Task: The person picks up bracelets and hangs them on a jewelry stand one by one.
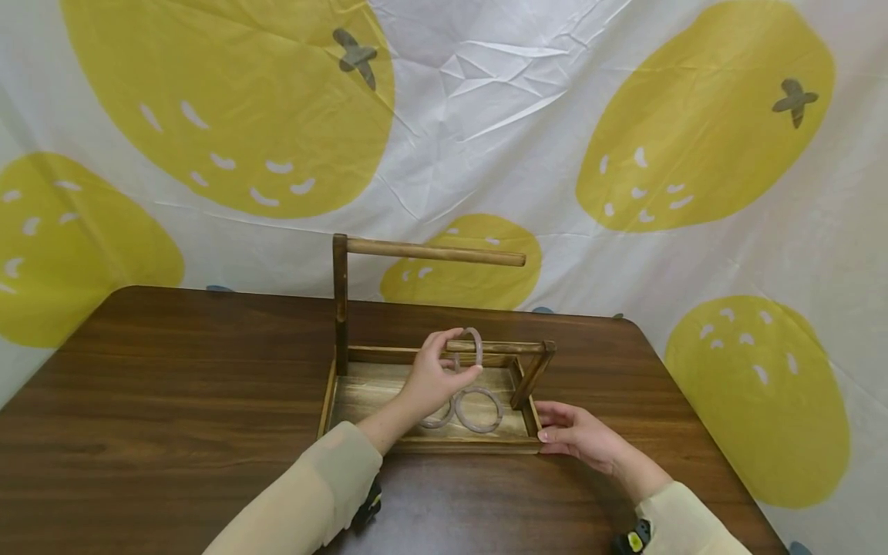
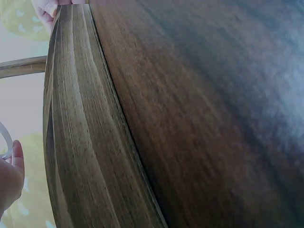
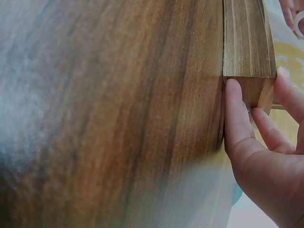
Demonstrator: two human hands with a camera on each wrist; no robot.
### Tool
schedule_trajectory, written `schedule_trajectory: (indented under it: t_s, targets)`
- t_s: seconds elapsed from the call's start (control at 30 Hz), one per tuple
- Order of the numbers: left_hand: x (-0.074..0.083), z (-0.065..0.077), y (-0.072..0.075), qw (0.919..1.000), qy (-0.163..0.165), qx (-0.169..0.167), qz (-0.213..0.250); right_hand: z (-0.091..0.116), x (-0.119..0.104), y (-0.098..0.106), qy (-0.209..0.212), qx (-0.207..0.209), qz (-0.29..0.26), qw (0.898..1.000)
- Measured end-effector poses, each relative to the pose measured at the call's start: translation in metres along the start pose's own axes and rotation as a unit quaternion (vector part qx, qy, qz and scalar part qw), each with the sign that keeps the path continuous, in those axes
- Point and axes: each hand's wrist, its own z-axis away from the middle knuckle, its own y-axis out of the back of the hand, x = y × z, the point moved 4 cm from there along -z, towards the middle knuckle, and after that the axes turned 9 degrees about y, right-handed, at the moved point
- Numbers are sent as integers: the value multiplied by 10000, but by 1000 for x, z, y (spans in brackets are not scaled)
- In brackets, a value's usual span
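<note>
My left hand (image 1: pixel 435 371) pinches a translucent greyish bangle (image 1: pixel 477 347) between thumb and fingers. The bangle appears to be around the lower bar (image 1: pixel 509 348) of a wooden stand, near its free end. Two more bangles (image 1: pixel 479 431) lie in the stand's tray, one partly hidden behind the left forearm. My right hand (image 1: pixel 586 438) touches the near right corner of the wooden tray (image 1: pixel 472 447). In the right wrist view, its nearly straight fingers (image 3: pixel 236 104) rest on the tray's end, the thumb at the upper edge.
A taller post at the tray's left carries an upper bar (image 1: pixel 437 252) with nothing on it. The stand is on a brown wooden table (image 1: pixel 208 385). Behind the table hangs a white cloth (image 1: pixel 472 139) with yellow fruit shapes.
</note>
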Motion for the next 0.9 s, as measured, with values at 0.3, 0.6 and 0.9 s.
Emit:
schedule_trajectory:
  t_s: [0.3,0.6,0.9]
  targets:
    - [18,12,-3,9988,345,-221,286,0,0,0,16,2,14,10000]
    - [-14,-5,-13,9979,387,-98,503,0,0,0,21,25,24,10000]
    - [-13,-7,-20,9962,388,-67,779,0,0,0,45,28,33,10000]
